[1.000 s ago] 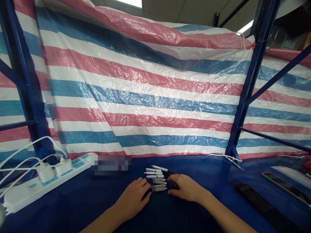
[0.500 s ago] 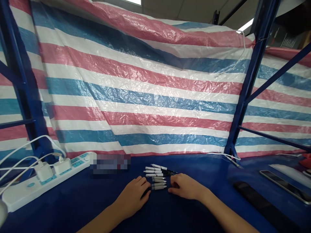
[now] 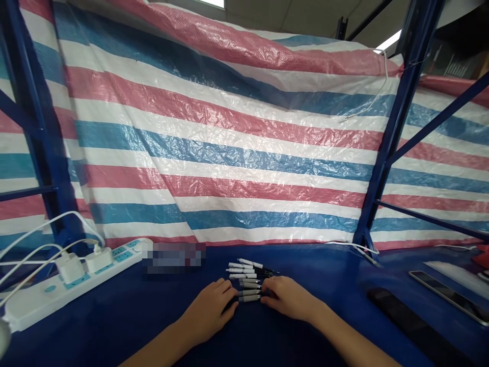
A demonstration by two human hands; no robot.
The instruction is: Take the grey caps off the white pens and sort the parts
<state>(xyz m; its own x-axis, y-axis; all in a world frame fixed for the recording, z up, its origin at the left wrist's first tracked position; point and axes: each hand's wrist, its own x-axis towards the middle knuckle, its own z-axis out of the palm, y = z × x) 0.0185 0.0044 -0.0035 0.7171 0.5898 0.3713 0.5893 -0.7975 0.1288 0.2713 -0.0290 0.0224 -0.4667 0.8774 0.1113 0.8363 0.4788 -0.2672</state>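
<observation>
Power strip point(image 3: 49, 300) with white chargers point(image 3: 71, 268) lies at left on blue counter point(image 3: 114, 326). Left hand point(image 3: 208, 311) rests just beside small group of black-and-white marker pens point(image 3: 246, 275), its fingers point(image 3: 223, 291) loosely together, holding nothing. Right hand point(image 3: 288, 299) lies on other side of pens; its fingers point(image 3: 269, 300) seem to touch the nearest pens, not clamped, though view is poor. Dark flat device point(image 3: 412, 321) lies further right.
</observation>
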